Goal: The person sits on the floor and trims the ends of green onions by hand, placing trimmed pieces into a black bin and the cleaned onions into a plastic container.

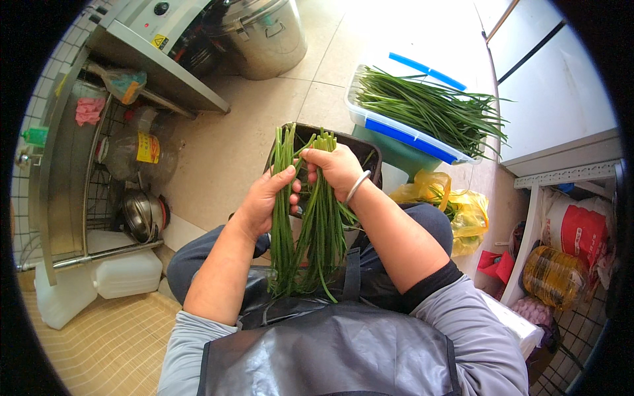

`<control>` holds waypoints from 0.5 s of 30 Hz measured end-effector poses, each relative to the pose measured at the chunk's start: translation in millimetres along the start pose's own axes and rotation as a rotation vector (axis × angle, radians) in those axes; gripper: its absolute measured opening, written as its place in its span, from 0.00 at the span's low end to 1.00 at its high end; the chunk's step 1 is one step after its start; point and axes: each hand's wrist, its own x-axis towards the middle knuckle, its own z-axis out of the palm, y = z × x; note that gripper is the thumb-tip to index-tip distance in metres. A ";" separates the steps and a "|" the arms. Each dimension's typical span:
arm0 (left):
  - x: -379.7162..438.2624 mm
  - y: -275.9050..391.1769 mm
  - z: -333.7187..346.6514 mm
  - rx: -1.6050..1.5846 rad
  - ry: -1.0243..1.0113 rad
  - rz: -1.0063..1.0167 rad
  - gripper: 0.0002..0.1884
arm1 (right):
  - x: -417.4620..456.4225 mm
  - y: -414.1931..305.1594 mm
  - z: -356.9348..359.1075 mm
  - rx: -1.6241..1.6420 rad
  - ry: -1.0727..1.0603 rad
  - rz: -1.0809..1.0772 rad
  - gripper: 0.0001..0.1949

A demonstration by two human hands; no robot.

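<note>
My left hand [265, 200] grips a bunch of garlic chives [283, 227], its thumb across the stalks near their cut white-green ends. Beside it, my right hand [334, 166] with a silvery bangle [357, 187] holds a second bunch [322, 232]. The right thumb and forefinger pinch near a stalk that slants between the two bunches. Both bunches have their stalk ends pointing away from me, and their leaf tips hang down over my dark apron [327, 346]. Below my hands stands a dark plastic bin [377, 156], whose inside is partly hidden.
Ahead to the right, a clear plastic box [352, 111] with blue handles holds many chives [426, 109]. A yellow plastic bag [470, 213] with greens lies nearer. A lidded steel pot [270, 44] stands ahead left, near a steel table [163, 69]. Shelving [525, 237] is at right.
</note>
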 end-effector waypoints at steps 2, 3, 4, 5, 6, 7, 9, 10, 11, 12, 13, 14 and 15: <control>0.4 -0.1 1.8 0.142 0.043 0.031 0.11 | 0.5 1.8 1.3 0.004 0.020 -0.012 0.04; 0.3 -0.1 2.5 0.211 0.064 0.046 0.12 | 0.8 2.5 1.7 -0.002 0.029 -0.011 0.03; 0.2 0.4 3.1 0.264 0.051 0.047 0.12 | 1.1 3.1 1.8 0.026 0.047 -0.041 0.03; -0.3 1.0 3.6 0.315 0.039 0.048 0.12 | 1.6 3.2 1.7 0.048 0.060 -0.064 0.02; -1.1 1.8 3.9 0.368 0.025 0.044 0.11 | 2.2 3.2 1.4 0.070 0.068 -0.095 0.02; -2.2 3.1 4.1 0.401 0.023 0.029 0.11 | 2.3 3.2 0.5 0.084 0.072 -0.061 0.02; -4.8 6.5 3.8 0.470 0.015 -0.009 0.11 | 2.8 2.6 -2.2 0.108 0.069 -0.012 0.01; -6.7 8.3 3.1 0.491 0.038 0.003 0.12 | 4.0 2.4 -2.6 0.114 0.086 -0.002 0.02; -8.8 10.5 1.7 0.513 0.061 0.015 0.12 | 3.7 2.6 -3.8 0.147 0.062 0.004 0.02; -10.7 12.7 -0.5 0.532 0.074 0.031 0.13 | 4.0 3.0 -4.5 0.169 0.060 0.030 0.02; -12.2 15.0 -3.6 0.493 0.103 0.017 0.14 | 4.2 3.5 -4.9 0.193 0.053 0.050 0.03; -13.7 17.7 -8.3 0.451 0.121 0.008 0.15 | 4.5 4.1 -4.9 0.188 0.057 0.057 0.03; -15.0 20.2 -14.4 0.404 0.140 0.004 0.15 | 4.9 4.6 -4.7 0.185 0.054 0.059 0.03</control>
